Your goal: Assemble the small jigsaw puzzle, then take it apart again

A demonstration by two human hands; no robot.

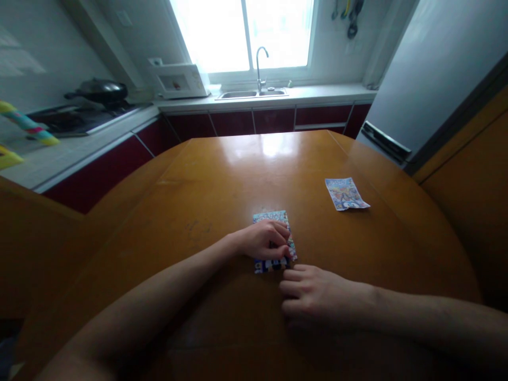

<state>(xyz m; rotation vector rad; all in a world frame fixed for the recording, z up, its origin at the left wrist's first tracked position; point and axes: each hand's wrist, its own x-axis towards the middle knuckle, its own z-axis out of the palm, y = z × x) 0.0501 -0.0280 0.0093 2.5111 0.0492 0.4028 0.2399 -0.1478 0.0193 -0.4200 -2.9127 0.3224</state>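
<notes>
A small colourful printed packet point(272, 217) lies flat on the round wooden table point(222, 180) in front of me. My left hand point(264, 239) rests on top of it with fingers curled, pressing its near half down. My right hand point(313, 293) lies on the table just below the packet's near edge, fingers stretched towards the left, fingertips close to the packet but holding nothing. A second colourful packet point(346, 193) lies apart, further away to the right.
Beyond the table runs a kitchen counter point(317, 95) with a sink and tap point(260, 79), a white microwave point(180, 80) and a wok on a hob point(99, 91). A grey fridge point(432, 79) stands at the right.
</notes>
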